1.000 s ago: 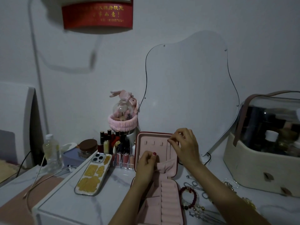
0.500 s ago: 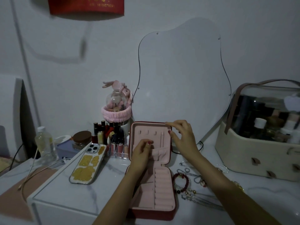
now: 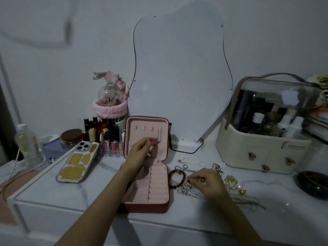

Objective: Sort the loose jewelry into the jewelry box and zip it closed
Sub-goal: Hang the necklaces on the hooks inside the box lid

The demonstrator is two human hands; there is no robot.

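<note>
Now left hand (image 3: 140,153) pinches the jewelry box (image 3: 147,164) lid pocket; right hand (image 3: 206,183) pinches loose jewelry (image 3: 188,188) beside it.

We are looking at a white marbled tabletop (image 3: 99,190) carrying an open pink jewelry box (image 3: 147,183), a phone (image 3: 78,162) lying face down, loose necklaces (image 3: 200,163) and a red bead bracelet (image 3: 176,178) lying beside the box, a cream cosmetics case (image 3: 262,153) and a lipstick rack (image 3: 104,137).
</note>
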